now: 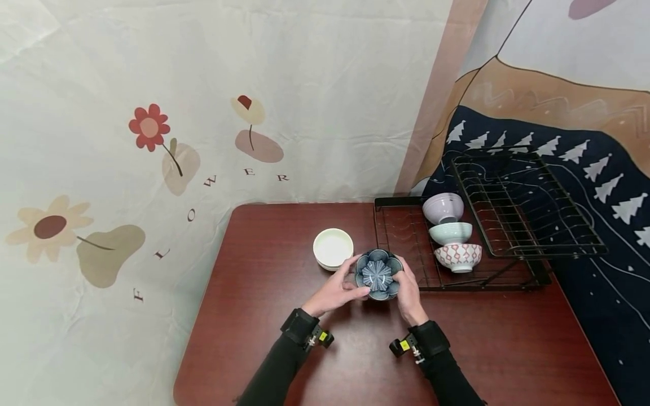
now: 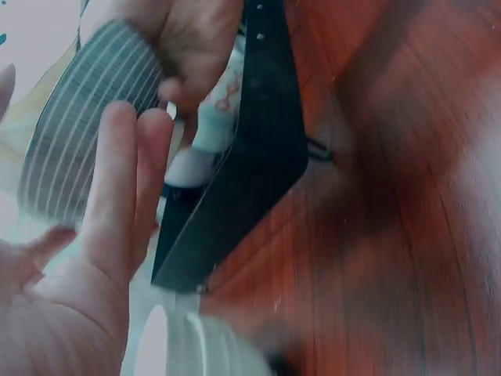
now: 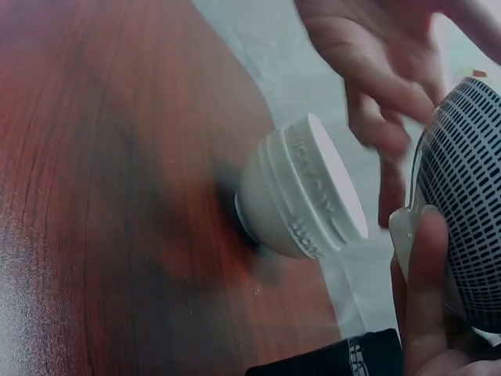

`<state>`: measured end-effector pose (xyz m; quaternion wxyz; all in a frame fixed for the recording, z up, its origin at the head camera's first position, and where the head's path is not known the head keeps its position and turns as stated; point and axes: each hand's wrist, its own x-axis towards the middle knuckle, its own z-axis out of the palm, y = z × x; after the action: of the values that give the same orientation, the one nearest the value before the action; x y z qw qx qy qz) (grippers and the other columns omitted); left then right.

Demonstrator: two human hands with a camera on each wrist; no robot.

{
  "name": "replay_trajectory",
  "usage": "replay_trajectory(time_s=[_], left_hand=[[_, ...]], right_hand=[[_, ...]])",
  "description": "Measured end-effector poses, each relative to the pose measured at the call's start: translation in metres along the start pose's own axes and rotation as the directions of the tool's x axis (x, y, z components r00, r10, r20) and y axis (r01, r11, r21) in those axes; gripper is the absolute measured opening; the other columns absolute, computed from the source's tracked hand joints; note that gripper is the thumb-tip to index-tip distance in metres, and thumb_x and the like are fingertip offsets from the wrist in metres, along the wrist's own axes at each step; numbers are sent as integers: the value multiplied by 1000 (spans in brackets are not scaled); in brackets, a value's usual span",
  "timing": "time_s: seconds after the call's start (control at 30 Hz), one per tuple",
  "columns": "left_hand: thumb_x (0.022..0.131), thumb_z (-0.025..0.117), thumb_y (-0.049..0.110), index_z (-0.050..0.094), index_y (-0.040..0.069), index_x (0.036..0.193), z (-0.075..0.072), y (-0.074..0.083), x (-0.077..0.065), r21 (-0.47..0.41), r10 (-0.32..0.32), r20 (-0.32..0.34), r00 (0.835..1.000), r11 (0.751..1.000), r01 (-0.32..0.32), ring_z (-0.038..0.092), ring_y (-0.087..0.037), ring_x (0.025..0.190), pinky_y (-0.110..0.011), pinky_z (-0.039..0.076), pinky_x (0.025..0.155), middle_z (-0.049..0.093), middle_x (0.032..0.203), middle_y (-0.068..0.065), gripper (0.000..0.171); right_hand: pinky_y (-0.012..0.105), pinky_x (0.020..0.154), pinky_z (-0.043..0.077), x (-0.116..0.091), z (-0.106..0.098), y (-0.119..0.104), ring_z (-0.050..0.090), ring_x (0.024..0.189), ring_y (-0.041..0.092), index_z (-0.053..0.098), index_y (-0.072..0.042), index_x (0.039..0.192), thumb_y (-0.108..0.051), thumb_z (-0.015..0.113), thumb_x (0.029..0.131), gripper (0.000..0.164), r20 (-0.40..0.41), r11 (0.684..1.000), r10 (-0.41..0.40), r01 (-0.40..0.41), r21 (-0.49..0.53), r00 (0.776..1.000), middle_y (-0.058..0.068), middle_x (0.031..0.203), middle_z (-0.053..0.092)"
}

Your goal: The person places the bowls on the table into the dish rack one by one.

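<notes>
A dark blue bowl (image 1: 377,276) with a petal-patterned inside is between the two hands above the table. Its outside shows fine pale lines in the left wrist view and a dark grid (image 3: 470,196) in the right wrist view. My right hand (image 1: 409,293) grips its right side, thumb over the rim and fingers underneath near the foot. On the bowl's left, my left hand (image 1: 332,290) has straight fingers alongside it and the thumb by the near rim. Just beyond the left hand stand cream bowls (image 1: 332,248), seemingly stacked, with raised decoration visible in the right wrist view.
On the right is a black two-tier wire rack (image 1: 528,208). Its lower tier holds a lilac bowl (image 1: 443,207), a pale green bowl (image 1: 451,233) and a red-patterned white bowl (image 1: 459,256) in a row, tipped on their sides. A printed cloth (image 1: 325,113) hangs behind the brown table (image 1: 264,270).
</notes>
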<state>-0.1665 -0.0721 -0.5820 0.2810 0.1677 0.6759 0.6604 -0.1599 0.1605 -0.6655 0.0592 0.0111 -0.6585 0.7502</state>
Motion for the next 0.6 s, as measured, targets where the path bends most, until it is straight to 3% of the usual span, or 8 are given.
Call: replay_trajectory(time_s=[0.1, 0.17, 0.23, 0.33, 0.4, 0.47, 0.53, 0.6], left_hand=[[105, 74, 6, 35, 4, 171, -11, -1, -6, 85, 69, -35, 997, 994, -66, 81, -37, 96, -59, 67, 94, 50, 159, -33, 76], [104, 75, 5, 42, -1, 166, -21, -3, -10, 156, 148, -101, 984, 979, -131, 81, -27, 86, -55, 69, 85, 59, 149, -35, 71], [103, 76, 6, 48, -3, 161, -32, -6, -15, 256, 245, -197, 949, 948, -191, 78, -16, 82, -49, 70, 77, 64, 143, -34, 66], [103, 77, 9, 55, 0, 157, -51, -11, -23, 410, 359, -355, 863, 890, -201, 76, -16, 89, -42, 68, 75, 69, 138, -29, 59], [104, 76, 13, 56, 6, 158, -64, -17, -29, 498, 392, -433, 812, 855, -146, 75, -25, 104, -45, 67, 86, 66, 145, -24, 58], [105, 76, 20, 55, 12, 160, -76, -24, -35, 567, 383, -487, 785, 822, -49, 71, -34, 120, -53, 62, 99, 66, 149, -19, 59], [105, 76, 27, 52, 17, 164, -87, -33, -42, 620, 349, -518, 781, 782, 62, 64, -39, 134, -62, 54, 110, 63, 155, -16, 64], [104, 76, 36, 49, 20, 167, -95, -42, -48, 661, 297, -530, 794, 731, 167, 57, -41, 145, -68, 46, 117, 59, 161, -13, 70]], right_hand=[[17, 101, 47, -9, 9, -40, 58, 122, 7, 50, 6, 156, 0, 35, 92, 66, 5, 992, 60, -61, 111, 998, -4, 139, 67], [16, 98, 50, -11, 10, -53, 59, 120, 4, 45, 5, 159, 4, 30, 95, 66, 8, 977, 124, -124, 175, 992, -12, 135, 66], [17, 98, 51, -11, 9, -60, 58, 119, 2, 42, -1, 161, 7, 26, 98, 65, 11, 956, 175, -173, 236, 984, -15, 133, 64], [19, 97, 54, -11, 3, -62, 59, 120, 2, 44, -13, 158, 6, 24, 100, 64, 26, 927, 194, -192, 321, 981, -15, 135, 63], [21, 96, 57, -12, -1, -61, 61, 121, 3, 46, -21, 155, 6, 24, 100, 65, 42, 914, 169, -172, 368, 985, -13, 138, 62], [25, 89, 61, -12, -6, -61, 65, 119, 6, 48, -26, 154, 5, 23, 100, 67, 70, 892, 136, -153, 425, 988, -11, 141, 63], [29, 82, 64, -14, -11, -60, 69, 116, 11, 48, -28, 156, 4, 21, 103, 68, 116, 860, 104, -148, 488, 988, -8, 143, 64], [32, 77, 64, -15, -16, -62, 72, 111, 15, 48, -28, 158, -1, 17, 109, 64, 174, 808, 66, -155, 569, 983, -4, 142, 67]])
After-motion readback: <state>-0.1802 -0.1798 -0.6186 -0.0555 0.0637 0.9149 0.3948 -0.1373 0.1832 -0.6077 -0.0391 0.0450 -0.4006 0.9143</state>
